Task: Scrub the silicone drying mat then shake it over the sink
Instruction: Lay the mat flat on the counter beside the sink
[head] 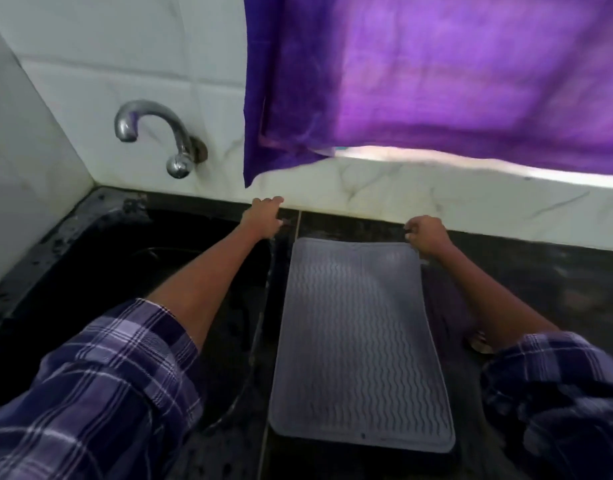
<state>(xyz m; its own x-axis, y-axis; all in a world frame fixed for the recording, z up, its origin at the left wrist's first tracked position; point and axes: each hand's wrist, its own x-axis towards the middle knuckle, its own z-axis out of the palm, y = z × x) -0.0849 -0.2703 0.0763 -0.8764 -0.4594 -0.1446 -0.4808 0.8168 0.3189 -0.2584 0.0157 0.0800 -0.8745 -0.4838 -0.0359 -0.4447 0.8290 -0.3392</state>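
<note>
A grey silicone drying mat (358,344) with wavy ridges lies flat on the dark counter, just right of the black sink (90,292). My right hand (428,235) is closed on the mat's far right corner. My left hand (265,216) reaches to the back of the counter beside the mat's far left corner, fingers spread near the wall, holding nothing that I can see. Both forearms come out of rolled-up checked sleeves.
A metal tap (152,133) juts from the white tiled wall above the sink. A purple curtain (436,81) hangs over the window behind the counter. A small round object (480,344) peeks out beside my right arm.
</note>
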